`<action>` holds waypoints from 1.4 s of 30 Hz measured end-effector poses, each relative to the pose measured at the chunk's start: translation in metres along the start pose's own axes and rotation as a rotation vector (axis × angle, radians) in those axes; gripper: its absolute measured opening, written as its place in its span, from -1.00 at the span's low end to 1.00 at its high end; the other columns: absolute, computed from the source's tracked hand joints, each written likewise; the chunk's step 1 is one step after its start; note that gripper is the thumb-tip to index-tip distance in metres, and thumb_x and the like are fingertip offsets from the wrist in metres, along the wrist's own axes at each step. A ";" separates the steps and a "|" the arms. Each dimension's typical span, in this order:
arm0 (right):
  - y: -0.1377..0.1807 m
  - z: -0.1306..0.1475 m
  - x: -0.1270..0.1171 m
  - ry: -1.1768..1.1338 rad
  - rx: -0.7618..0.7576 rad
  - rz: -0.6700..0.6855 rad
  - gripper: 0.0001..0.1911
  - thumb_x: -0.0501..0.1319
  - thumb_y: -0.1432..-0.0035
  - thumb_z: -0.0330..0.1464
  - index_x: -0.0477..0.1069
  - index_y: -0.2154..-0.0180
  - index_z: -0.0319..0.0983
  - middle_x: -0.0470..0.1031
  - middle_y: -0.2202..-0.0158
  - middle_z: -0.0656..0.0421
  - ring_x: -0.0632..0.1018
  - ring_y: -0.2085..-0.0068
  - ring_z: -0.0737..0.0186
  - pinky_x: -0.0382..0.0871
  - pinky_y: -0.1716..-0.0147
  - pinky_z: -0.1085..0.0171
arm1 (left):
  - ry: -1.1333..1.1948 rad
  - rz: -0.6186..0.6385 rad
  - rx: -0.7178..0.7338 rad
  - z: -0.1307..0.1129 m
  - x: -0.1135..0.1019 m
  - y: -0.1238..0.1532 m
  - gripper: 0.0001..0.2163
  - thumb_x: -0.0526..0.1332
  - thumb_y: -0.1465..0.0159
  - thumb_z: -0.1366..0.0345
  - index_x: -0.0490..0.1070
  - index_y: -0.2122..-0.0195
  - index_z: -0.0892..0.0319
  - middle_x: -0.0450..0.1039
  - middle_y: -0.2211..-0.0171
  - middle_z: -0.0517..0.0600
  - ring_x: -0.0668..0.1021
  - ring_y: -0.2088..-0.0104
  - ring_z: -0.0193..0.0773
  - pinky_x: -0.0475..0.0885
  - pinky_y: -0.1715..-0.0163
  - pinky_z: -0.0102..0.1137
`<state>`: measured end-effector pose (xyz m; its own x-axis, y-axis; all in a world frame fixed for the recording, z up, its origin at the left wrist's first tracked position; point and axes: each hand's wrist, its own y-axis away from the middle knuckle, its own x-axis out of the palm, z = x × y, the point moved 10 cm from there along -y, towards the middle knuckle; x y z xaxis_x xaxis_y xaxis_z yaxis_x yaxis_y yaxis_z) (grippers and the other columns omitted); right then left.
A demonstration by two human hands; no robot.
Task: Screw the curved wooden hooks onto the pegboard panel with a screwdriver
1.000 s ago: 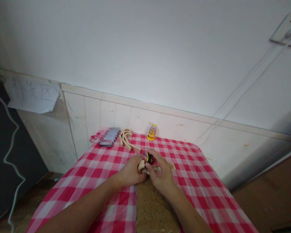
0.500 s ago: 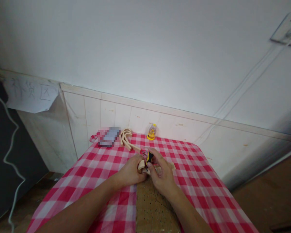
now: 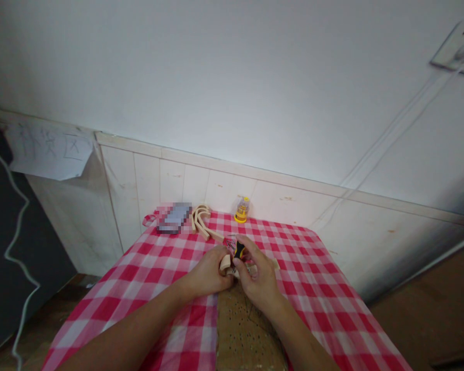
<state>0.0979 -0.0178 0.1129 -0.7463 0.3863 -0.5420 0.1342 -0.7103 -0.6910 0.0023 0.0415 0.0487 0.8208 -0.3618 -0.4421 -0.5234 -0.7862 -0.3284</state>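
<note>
My left hand [image 3: 212, 270] is closed around a pale curved wooden piece [image 3: 225, 262], whose cut end shows between thumb and fingers. Between the thumb and fingers of my right hand [image 3: 262, 281] is a short screwdriver with a black and yellow handle [image 3: 238, 250], standing nearly upright over the wood. Its tip is too small to make out. Both hands are close together above the far end of a brown cardboard piece [image 3: 247, 330] dotted with small holes. Thin, dark metal bits show just behind the screwdriver, partly hidden.
Several curved wooden pieces [image 3: 201, 222] lie toward the back of the checked tablecloth [image 3: 166, 268]. Left of them rests a blurred phone-like object [image 3: 175, 217]. A yellow-based clear screwdriver-bit case [image 3: 242, 211] stands near the wall [image 3: 232, 103]. A cord [image 3: 402, 123] runs down from a socket.
The screwdriver handle has turned slightly in my right fingers. My left hand keeps its hold on the wooden piece, and the other things stay where they were.
</note>
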 end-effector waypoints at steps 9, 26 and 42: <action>0.000 0.002 0.000 -0.018 -0.011 -0.015 -0.46 0.21 -0.22 -0.48 0.39 -0.22 -0.06 0.59 -0.10 0.10 0.65 0.03 0.10 0.60 0.04 0.15 | 0.011 -0.017 0.010 0.000 0.000 0.000 -0.80 0.24 0.05 0.49 0.40 0.37 0.19 0.43 0.41 -0.09 0.45 0.41 -0.29 0.29 0.43 -0.45; 0.002 0.004 0.002 -0.004 -0.036 0.003 -0.42 0.18 -0.22 -0.49 0.33 -0.26 -0.10 0.57 -0.12 0.06 0.65 0.02 0.10 0.59 0.03 0.16 | 0.003 -0.008 0.008 0.000 0.000 -0.001 -0.79 0.27 0.05 0.47 0.45 0.34 0.19 0.49 0.36 -0.05 0.50 0.34 -0.21 0.36 0.33 -0.40; 0.004 0.002 0.000 -0.002 -0.060 -0.011 -0.40 0.16 -0.23 -0.50 0.32 -0.28 -0.08 0.55 -0.16 0.07 0.60 -0.11 0.07 0.57 -0.04 0.14 | 0.007 0.002 0.019 0.002 0.002 -0.002 -0.78 0.26 0.08 0.49 0.47 0.36 0.19 0.51 0.34 -0.04 0.51 0.30 -0.19 0.36 0.33 -0.40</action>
<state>0.0973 -0.0215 0.1109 -0.7493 0.3924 -0.5335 0.1650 -0.6695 -0.7242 0.0043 0.0435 0.0470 0.8211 -0.3672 -0.4369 -0.5295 -0.7759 -0.3431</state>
